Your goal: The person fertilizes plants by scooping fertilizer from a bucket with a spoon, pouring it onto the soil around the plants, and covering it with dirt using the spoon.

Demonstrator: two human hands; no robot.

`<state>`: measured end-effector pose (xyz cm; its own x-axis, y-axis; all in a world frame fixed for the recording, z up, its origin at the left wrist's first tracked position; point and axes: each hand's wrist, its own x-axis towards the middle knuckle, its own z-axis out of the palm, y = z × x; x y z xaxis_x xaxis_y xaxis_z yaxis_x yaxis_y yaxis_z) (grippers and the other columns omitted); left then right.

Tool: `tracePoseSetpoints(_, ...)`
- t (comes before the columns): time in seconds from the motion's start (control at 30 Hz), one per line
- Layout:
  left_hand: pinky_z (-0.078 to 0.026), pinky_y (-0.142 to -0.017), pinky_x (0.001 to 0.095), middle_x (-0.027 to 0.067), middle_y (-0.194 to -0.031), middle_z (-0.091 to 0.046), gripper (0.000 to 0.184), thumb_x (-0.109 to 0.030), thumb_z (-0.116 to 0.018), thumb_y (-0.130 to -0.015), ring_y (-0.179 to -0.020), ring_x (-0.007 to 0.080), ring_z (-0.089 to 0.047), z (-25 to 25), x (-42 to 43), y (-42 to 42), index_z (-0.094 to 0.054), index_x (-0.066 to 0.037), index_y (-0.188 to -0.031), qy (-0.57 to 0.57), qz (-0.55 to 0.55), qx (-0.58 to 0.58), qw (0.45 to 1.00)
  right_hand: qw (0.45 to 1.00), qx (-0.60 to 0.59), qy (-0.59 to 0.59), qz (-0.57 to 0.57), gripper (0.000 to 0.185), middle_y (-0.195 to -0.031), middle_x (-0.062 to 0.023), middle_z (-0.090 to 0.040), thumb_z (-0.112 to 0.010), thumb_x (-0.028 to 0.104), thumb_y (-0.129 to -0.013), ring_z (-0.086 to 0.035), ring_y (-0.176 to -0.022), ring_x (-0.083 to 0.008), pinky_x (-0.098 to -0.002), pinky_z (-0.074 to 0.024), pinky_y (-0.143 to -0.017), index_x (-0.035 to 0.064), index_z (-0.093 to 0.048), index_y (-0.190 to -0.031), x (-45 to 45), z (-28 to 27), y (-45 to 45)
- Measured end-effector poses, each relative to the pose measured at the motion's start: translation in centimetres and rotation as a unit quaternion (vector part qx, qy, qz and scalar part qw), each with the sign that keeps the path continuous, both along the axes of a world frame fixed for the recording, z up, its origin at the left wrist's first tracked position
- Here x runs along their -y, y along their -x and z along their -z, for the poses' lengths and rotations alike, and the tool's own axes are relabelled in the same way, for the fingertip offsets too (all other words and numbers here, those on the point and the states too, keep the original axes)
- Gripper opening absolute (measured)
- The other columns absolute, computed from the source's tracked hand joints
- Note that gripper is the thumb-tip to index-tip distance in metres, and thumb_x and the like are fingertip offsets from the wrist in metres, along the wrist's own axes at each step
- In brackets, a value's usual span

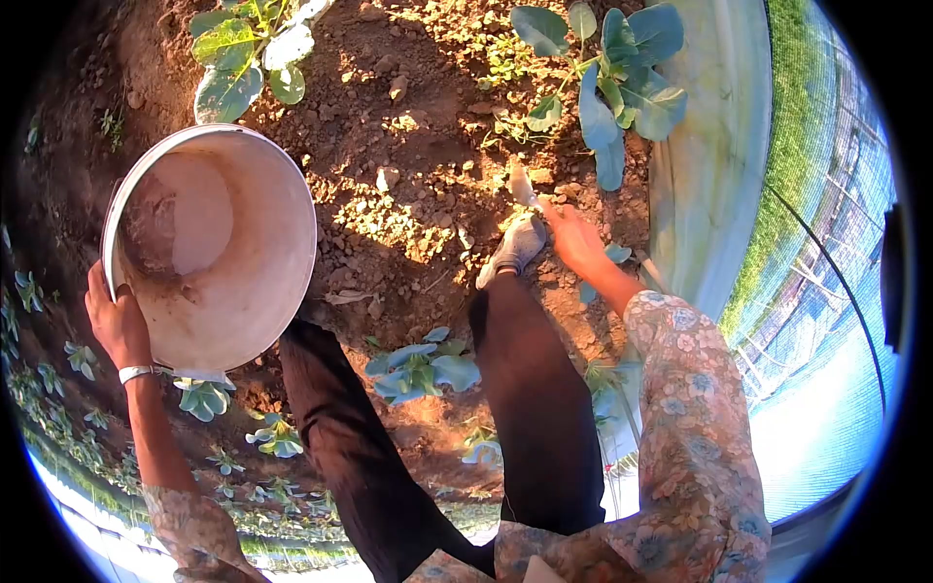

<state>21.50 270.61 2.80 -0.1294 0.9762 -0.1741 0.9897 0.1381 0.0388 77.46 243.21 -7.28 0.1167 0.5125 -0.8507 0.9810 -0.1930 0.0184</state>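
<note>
My left hand (119, 319) grips the rim of a white bucket (258, 282), tilted so that its dirt-stained inside faces me; only a little soil shows in it. My right hand (575, 236) is closed round the handle of a small trowel (523, 185). The trowel's blade points at the loose soil (428, 209), and I cannot tell whether its tip is in the ground. Just beside the right hand is my shoe (523, 241). A leafy cabbage-like plant (622, 83) grows beyond the trowel.
Another leafy plant (238, 58) stands past the bucket, and one more (423, 371) grows between my legs. Rows of small plants (204, 396) run behind on the left. Along the right lie a pale plastic sheet (714, 165), a grass strip (789, 126) and blue netting (826, 291).
</note>
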Motion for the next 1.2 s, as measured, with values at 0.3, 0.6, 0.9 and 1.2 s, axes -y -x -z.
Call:
tracePoseSetpoints(0.3,-0.037,-0.095,0.0379,0.0153,-0.118,-0.053,0.047,-0.009,-0.042,-0.078,-0.111,0.0309,-0.050,0.0,-0.3,1.3,-0.050,-0.009,-0.124,0.026,-0.030,0.011,0.999,0.994,0.032,-0.097,0.024,0.051,-0.101,-0.0210,-0.052,-0.041,0.004,-0.085,-0.058,-0.084,-0.0385,-0.0474,-0.0479,-0.072,0.0197,-0.037,-0.134,-6.2,7.9,-1.2)
tracePoseSetpoints(0.6,-0.040,-0.087,0.0412,0.0153,-0.103,-0.056,0.041,-0.004,-0.044,-0.077,-0.099,0.0344,-0.052,0.3,0.1,-0.9,-0.052,-0.011,-0.117,-0.017,0.008,-0.007,1.000,0.958,-0.094,-0.249,0.104,0.054,-0.085,-0.0186,-0.045,-0.046,0.011,-0.090,-0.051,-0.065,-0.0354,-0.0454,-0.0433,-0.061,0.0231,-0.030,-0.140,-10.6,4.7,1.0)
tracePoseSetpoints(0.9,-0.039,-0.092,0.0392,0.0155,-0.111,-0.054,0.045,-0.004,-0.044,-0.078,-0.106,0.0339,-0.051,0.1,0.1,0.0,-0.049,-0.008,-0.122,0.000,-0.001,0.010,1.000,0.989,0.055,-0.022,0.136,0.053,-0.116,-0.0335,-0.048,-0.034,0.004,-0.086,-0.055,-0.102,-0.0445,-0.0507,-0.0431,-0.086,0.0106,-0.030,-0.139,-12.6,6.7,-2.7)
tracePoseSetpoints(1.2,-0.039,-0.091,0.0392,0.0142,-0.112,-0.055,0.044,-0.003,-0.045,-0.078,-0.106,0.0328,-0.051,0.0,-0.3,1.7,-0.050,-0.010,-0.121,-0.002,0.001,0.007,1.000,0.951,-0.019,-0.299,0.079,0.052,-0.091,-0.0256,-0.056,-0.046,0.012,-0.088,-0.058,-0.081,-0.0383,-0.0466,-0.0441,-0.065,0.0194,-0.034,-0.138,-18.3,8.0,-0.5)
